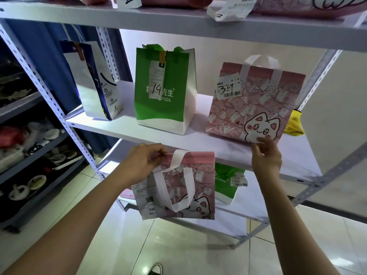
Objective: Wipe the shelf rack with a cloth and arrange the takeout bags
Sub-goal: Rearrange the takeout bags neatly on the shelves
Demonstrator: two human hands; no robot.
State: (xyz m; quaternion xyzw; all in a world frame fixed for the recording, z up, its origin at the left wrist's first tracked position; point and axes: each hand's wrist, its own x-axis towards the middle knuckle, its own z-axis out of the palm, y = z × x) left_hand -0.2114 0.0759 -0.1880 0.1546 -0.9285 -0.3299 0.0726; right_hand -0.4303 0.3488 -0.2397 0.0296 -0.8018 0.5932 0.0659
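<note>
My left hand [144, 160] grips the top edge of a small pink cat-print takeout bag [190, 193] and holds it in the air in front of the white middle shelf [228, 150]. My right hand [267, 155] touches the lower front corner of a larger pink cat-print bag [256, 100], labelled 34, standing on that shelf. A green pizza bag [160, 92], labelled 14, stands at the shelf's middle. A white and blue bag [95, 80] stands at its left. A yellow cloth [295, 124] lies at the shelf's far right, partly hidden behind the big pink bag.
Another green bag [228, 181] stands on the lower shelf. More pink bags and receipts sit on the top shelf [178, 18]. A dark rack [29, 155] with dishes stands to the left. A perforated metal upright [49, 100] frames the rack. Tiled floor lies below.
</note>
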